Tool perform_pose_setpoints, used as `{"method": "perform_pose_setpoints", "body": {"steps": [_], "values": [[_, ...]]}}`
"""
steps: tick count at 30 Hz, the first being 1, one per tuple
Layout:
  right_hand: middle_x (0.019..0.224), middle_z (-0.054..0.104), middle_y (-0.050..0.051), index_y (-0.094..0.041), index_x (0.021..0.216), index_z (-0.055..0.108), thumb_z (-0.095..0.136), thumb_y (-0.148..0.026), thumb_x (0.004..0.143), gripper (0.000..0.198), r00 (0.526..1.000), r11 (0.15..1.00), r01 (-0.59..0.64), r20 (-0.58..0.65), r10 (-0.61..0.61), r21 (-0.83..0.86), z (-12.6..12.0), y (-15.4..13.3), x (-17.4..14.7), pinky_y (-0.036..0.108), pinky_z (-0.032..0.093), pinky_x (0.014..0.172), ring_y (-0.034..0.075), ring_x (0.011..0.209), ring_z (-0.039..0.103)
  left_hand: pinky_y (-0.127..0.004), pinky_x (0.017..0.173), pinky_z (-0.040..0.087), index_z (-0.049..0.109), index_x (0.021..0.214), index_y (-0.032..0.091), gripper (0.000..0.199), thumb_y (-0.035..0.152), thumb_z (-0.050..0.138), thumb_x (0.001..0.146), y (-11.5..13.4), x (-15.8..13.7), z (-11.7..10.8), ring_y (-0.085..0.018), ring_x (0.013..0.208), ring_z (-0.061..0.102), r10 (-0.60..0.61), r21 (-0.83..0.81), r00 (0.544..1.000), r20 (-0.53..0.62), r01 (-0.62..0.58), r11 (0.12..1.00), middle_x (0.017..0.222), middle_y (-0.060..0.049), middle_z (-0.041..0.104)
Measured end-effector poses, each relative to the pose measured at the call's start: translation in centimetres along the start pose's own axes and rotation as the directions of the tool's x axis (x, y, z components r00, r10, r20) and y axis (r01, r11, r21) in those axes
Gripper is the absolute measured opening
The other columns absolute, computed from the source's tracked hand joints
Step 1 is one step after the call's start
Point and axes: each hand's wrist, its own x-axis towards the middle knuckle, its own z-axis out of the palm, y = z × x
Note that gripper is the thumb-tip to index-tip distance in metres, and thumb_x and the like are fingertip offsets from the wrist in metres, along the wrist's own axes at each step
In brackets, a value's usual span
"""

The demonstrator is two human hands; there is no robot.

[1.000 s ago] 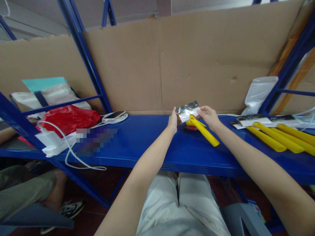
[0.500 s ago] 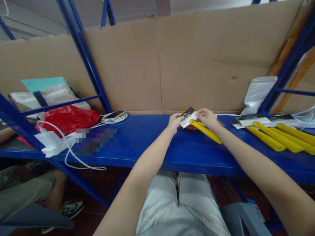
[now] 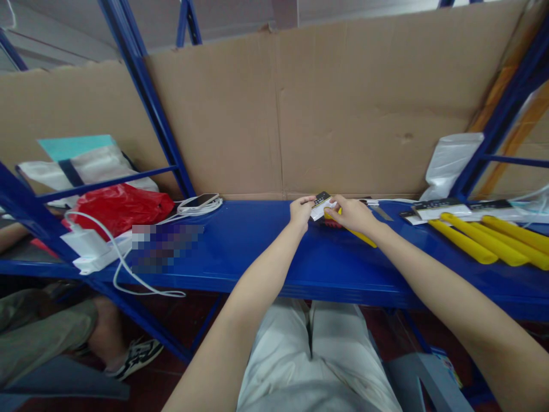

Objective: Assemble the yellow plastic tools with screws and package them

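Note:
My left hand (image 3: 302, 212) pinches the left edge of a black-and-white printed card (image 3: 319, 207) just above the blue shelf. Over the card's right side lies my right hand (image 3: 352, 213), its thumb and fingers closed on the card where a yellow handle-like piece (image 3: 365, 238) joins it. Most of that yellow piece is hidden behind the right hand and wrist; its lower end sticks out below. Something small and reddish (image 3: 335, 225) shows on the shelf under the card, too covered to name.
Several yellow pieces (image 3: 484, 243) with matching cards (image 3: 441, 209) lie at the right. A flat metal strip (image 3: 381, 213) is behind my right hand. To the left are a phone (image 3: 199, 201), coiled white cable, a power strip (image 3: 100, 254) and a red bag (image 3: 124, 206). Another person's leg shows lower left.
My right hand has moved left and down over the card, covering more of the yellow piece. The card has shifted slightly left. The other person's foot has moved right.

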Motion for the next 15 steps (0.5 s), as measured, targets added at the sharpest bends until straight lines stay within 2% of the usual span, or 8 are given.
{"method": "perform_pose_setpoints", "body": {"steps": [6, 15], "values": [[0.099, 0.067, 0.012, -0.016, 0.113, 0.049, 0.051, -0.033, 0.082, 0.036, 0.993, 0.993, 0.109, 0.052, -0.107, -0.034, 0.4, -0.1, 0.0, 0.029, 0.043, 0.065, 0.025, 0.085, 0.064, -0.03, 0.071, 0.052, 0.068, 0.073, 0.01, 0.022, -0.003, 0.052, 0.065, 0.2, 0.1, -0.2, -0.017, 0.07, 0.066, -0.034, -0.033, 0.999, -0.042, 0.033, 0.999, 0.081, -0.009, 0.07], [0.1, 0.065, 0.01, -0.02, 0.1, 0.051, 0.049, -0.024, 0.081, 0.02, 0.968, 0.97, 0.242, 0.065, -0.241, -0.009, 1.0, 0.8, 0.1, 0.028, 0.042, 0.067, 0.022, 0.083, 0.062, -0.028, 0.069, 0.053, 0.071, 0.078, 0.011, 0.029, -0.003, 0.049, 0.065, 0.2, 0.4, -0.3, -0.018, 0.077, 0.067, -0.065, -0.076, 0.994, -0.089, 0.058, 0.995, 0.083, -0.008, 0.071]]}}
